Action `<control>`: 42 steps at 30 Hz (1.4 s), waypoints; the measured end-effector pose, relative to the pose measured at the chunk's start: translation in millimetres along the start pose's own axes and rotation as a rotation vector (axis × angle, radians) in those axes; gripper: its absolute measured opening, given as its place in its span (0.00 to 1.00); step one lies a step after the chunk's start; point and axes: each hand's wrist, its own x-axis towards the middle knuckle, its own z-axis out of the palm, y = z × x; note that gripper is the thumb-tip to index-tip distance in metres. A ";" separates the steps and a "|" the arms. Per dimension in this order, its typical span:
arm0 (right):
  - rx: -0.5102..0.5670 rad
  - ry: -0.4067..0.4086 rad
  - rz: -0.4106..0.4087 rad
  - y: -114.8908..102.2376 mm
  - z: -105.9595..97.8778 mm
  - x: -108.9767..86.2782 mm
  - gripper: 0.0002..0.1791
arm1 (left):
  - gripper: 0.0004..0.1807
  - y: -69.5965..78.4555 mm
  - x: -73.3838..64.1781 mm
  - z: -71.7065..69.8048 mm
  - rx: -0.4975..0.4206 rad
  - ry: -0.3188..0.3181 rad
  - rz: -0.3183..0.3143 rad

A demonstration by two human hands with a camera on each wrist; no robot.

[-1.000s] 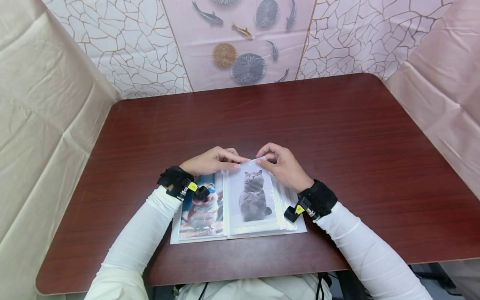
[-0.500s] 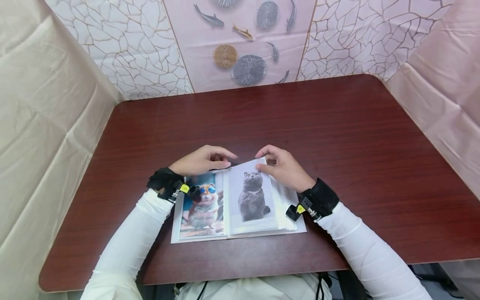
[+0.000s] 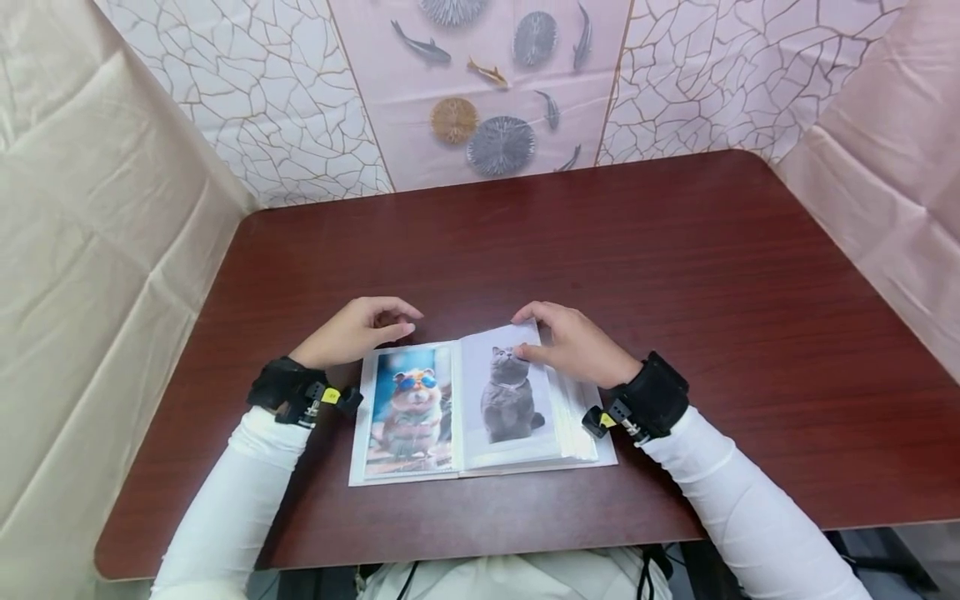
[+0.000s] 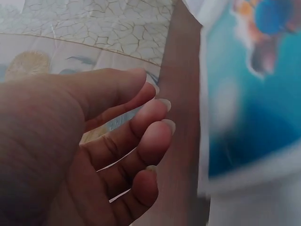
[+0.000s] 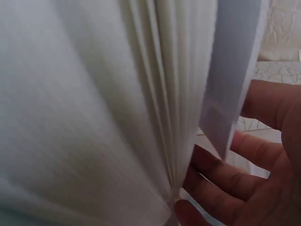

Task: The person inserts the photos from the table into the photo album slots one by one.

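Note:
A photo album lies spread on the table. Its left page carries a picture of a furry animal in sunglasses, and a grey cat picture fills the right page. My right hand pinches that page near its upper right corner, thumb on the front and fingers behind. Seen from the right wrist, the gripped page stands apart from a fan of other leaves. Off the album's upper left corner, my left hand holds nothing, its fingers loosely bent.
The dark red wooden table extends around the album. Pale cloth hangs along the left side, more cloth on the right, and a patterned sheet behind. The person's lap is at the near edge.
My left hand has come off the album's top edge and moved left, uncovering the left picture. My right hand keeps its pinch on the cat page, which has shifted slightly.

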 end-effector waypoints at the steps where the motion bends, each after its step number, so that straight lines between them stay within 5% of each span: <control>1: -0.024 -0.003 -0.005 -0.7 -0.5 -0.3 0.23 | 0.15 -1.0 -3.4 -0.4 0.016 0.004 -0.003; 10: -0.219 -0.100 -0.049 -8.6 -9.8 -7.1 0.27 | 0.16 -4.0 -21.2 -2.9 0.185 -0.007 -0.041; 23: -0.319 -0.211 -0.050 -13.3 -15.1 -14.1 0.34 | 0.28 8.0 -31.0 1.1 0.373 -0.063 -0.170; 37: -0.355 -0.239 -0.050 -13.1 -10.8 -12.9 0.34 | 0.30 2.3 -29.9 3.7 0.391 -0.065 -0.197; 42: -0.377 -0.226 -0.041 -13.9 -7.2 -11.7 0.35 | 0.24 -4.3 -27.7 4.2 0.348 -0.052 -0.181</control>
